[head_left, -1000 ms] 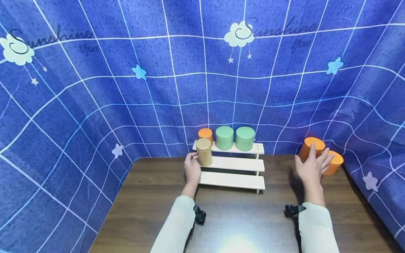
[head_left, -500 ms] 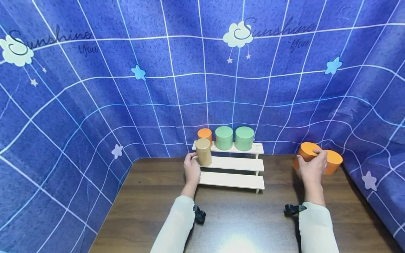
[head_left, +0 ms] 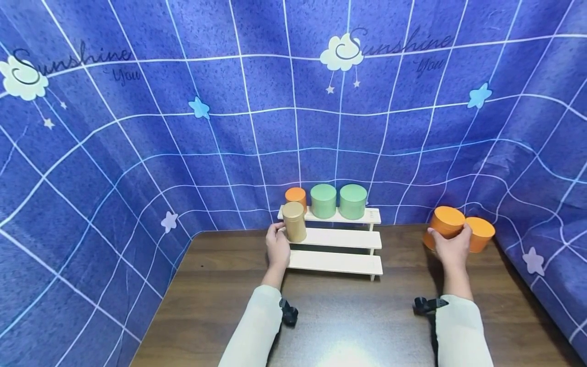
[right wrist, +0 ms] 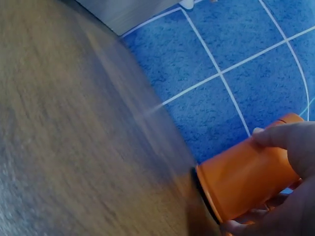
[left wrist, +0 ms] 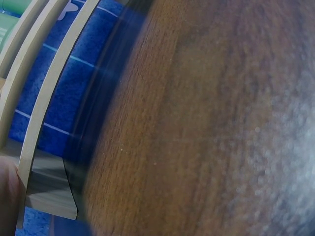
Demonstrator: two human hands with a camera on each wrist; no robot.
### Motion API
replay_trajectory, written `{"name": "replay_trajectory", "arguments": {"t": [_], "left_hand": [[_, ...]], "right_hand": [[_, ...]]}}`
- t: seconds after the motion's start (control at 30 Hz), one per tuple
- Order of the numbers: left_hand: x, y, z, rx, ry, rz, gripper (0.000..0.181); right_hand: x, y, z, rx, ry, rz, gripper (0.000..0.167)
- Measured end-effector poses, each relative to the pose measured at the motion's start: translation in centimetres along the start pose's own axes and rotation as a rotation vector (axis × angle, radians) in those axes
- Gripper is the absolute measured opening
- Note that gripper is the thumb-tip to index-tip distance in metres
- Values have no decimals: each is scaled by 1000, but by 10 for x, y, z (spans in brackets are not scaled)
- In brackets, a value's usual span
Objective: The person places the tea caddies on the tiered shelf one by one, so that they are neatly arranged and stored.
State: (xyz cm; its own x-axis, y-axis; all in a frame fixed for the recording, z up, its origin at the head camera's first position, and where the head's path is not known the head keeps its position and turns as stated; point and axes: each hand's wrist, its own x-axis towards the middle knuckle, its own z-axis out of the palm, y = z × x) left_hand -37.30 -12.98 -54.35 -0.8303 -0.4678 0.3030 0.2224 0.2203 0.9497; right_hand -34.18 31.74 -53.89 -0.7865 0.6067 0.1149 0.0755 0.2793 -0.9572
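My left hand [head_left: 278, 250] is at the left end of a white three-step rack [head_left: 339, 262], fingers curled at the left side of a gold cylindrical canister [head_left: 297, 228]. The canister stands upright on the middle step. In the left wrist view only part of a digit [left wrist: 9, 189] shows, beside the rack's boards. My right hand [head_left: 451, 250] grips an orange cylindrical canister [head_left: 445, 220], thumb on one side and fingers on the other, as the right wrist view shows. Whether its base [right wrist: 209, 194] touches the table cannot be told. A second orange canister [head_left: 480, 235] stands just right of it.
Along the top step stand a small orange canister [head_left: 295, 195], partly behind the gold one, and two green canisters [head_left: 323, 203]. Blue grid-patterned cloth [head_left: 257, 127] hangs behind and beside the brown wooden table [head_left: 220, 295].
My right hand's spread fingers have come down and closed around the left orange canister, whose top now shows more plainly. The left hand and gold canister keep their place at the rack.
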Motion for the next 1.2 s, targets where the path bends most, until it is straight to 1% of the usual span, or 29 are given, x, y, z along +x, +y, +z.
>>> {"name": "replay_trajectory", "arguments": {"t": [0.13, 0.33, 0.47, 0.6, 0.8, 0.9, 1.13, 1.2], "left_hand": [[-1, -1, -1, -6, 0, -10, 28], [-1, -2, -1, -24, -1, -9, 27], [-1, -2, -1, -26, -1, -5, 27], [-1, -3, -1, -26, -3, -7, 27], [-1, -5, -1, -32, -3, 0, 26], [-1, -5, -1, -26, -1, 2, 25], [-1, 1, -2, -38, -16, -11, 26], [-1, 1, -2, -36, -18, -14, 26]], "right_hand": [[-1, -7, -3, 35, -12, 41, 96], [-3, -23, -4, 136, -19, 105, 88], [-4, -34, -5, 172, -22, 106, 84], [-9, -45, -8, 187, -30, 81, 82], [-17, -58, -11, 172, -22, -22, 78], [-20, -66, -12, 167, -43, -44, 78], [-27, -81, -15, 103, -86, -117, 79], [-30, -85, -16, 94, -95, -124, 79]]}}
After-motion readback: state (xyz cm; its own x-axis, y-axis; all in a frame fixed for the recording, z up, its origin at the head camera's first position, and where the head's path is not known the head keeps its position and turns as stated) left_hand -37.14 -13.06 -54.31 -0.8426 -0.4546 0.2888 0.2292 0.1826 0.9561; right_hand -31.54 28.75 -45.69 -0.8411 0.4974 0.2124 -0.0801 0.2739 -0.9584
